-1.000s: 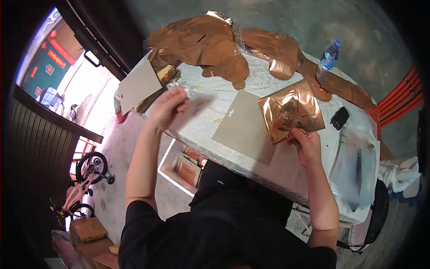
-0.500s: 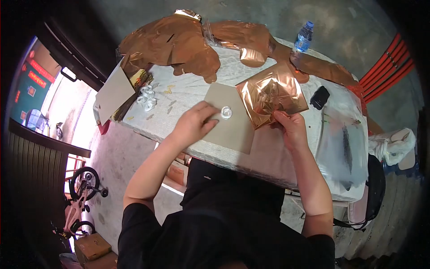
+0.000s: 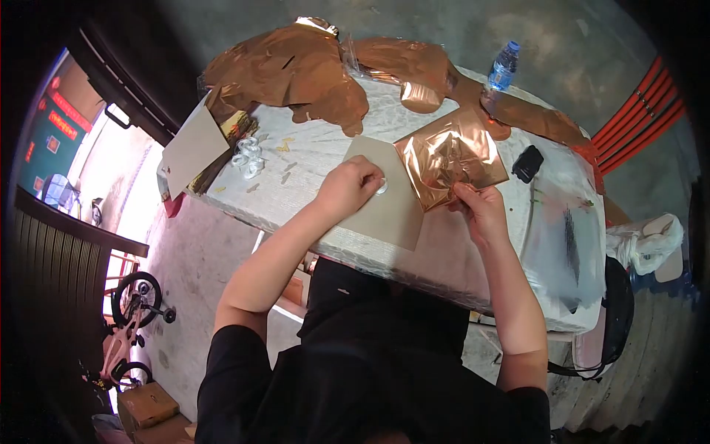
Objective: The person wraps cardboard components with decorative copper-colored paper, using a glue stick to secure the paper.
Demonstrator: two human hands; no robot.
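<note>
My left hand (image 3: 349, 187) is over a grey-beige board (image 3: 386, 220), its fingers pinched together at a small round white item (image 3: 381, 186) that they partly cover. My right hand (image 3: 482, 212) pinches the lower edge of a shiny copper-coloured foil sheet (image 3: 451, 155) between thumb and fingers. The foil lies tilted just right of the board, its corner close to the board's edge. Several white rings or loops (image 3: 248, 157) rest on the white-covered table (image 3: 296, 203) to the left.
Large crumpled copper foil pieces (image 3: 285, 74) run along the table's far side. A water bottle (image 3: 503, 66) stands at the back right, near a black object (image 3: 527, 163). Another board (image 3: 196, 152) leans at the left end. Clear plastic (image 3: 566, 244) lies at the right.
My left hand has moved right and slightly up to the white item, and its fingers have closed there. My right hand still holds the foil, almost unmoved.
</note>
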